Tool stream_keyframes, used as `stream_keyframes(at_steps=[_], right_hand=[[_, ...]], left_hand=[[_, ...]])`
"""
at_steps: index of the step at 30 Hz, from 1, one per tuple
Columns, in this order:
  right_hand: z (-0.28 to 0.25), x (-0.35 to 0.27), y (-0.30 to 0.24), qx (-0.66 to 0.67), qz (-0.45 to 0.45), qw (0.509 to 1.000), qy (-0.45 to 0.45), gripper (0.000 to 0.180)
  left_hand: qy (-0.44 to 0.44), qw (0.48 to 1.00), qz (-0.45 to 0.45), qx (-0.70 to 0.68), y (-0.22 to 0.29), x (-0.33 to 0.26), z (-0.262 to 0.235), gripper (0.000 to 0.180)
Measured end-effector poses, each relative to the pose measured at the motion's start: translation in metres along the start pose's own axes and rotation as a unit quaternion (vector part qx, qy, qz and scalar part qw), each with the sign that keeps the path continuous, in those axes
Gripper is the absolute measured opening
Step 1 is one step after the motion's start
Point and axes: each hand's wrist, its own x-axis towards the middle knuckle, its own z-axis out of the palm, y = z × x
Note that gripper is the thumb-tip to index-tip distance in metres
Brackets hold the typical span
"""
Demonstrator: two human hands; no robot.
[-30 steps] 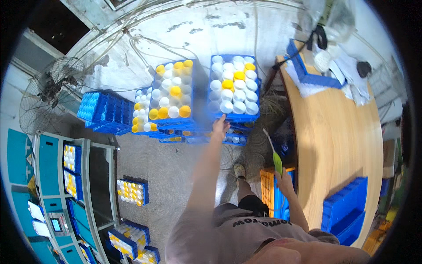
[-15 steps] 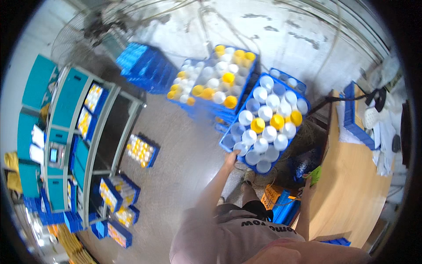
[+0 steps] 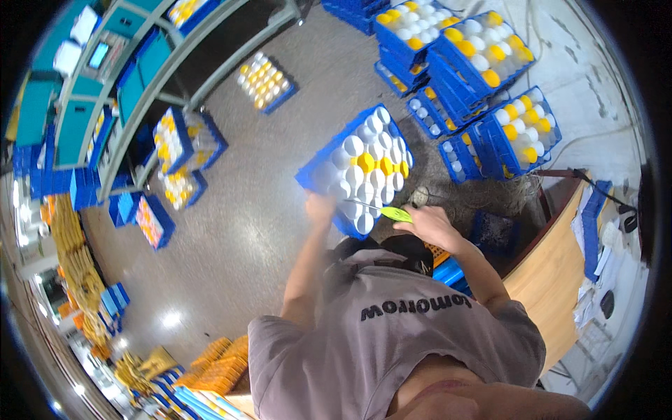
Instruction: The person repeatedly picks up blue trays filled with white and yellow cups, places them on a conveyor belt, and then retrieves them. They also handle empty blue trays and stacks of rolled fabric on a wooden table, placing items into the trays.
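Blue tray of white and yellow cup-like pieces: left of the worktop. Left hand, blurred, apparently grasps its near edge; right hand grips green-handled tool. Judgement: firm left grip, tray level, should keep pieces seated.

The crate is blue, cylinders white and yellow, handle lime-green.

My left hand is a blur near half past seven on the blue tray, its fingers unreadable. My right hand covers the back of the green-handled tool. At twelve, the frame crops some blue crates.
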Motion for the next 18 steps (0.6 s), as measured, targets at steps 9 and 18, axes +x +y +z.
stream_keyframes(at_steps=[9, 18], right_hand=[[0.014, 0.04, -0.1, -0.09, -0.002, 0.996, 0.025, 0.058], [-0.035, 0.078, -0.045, -0.137, 0.09, 0.983, 0.08, 0.063]], left_hand=[[0.045, 0.989, -0.137, -0.014, -0.127, -0.031, -0.067, 0.081], [0.023, 0.978, -0.167, -0.12, -0.167, -0.042, -0.076, 0.037]])
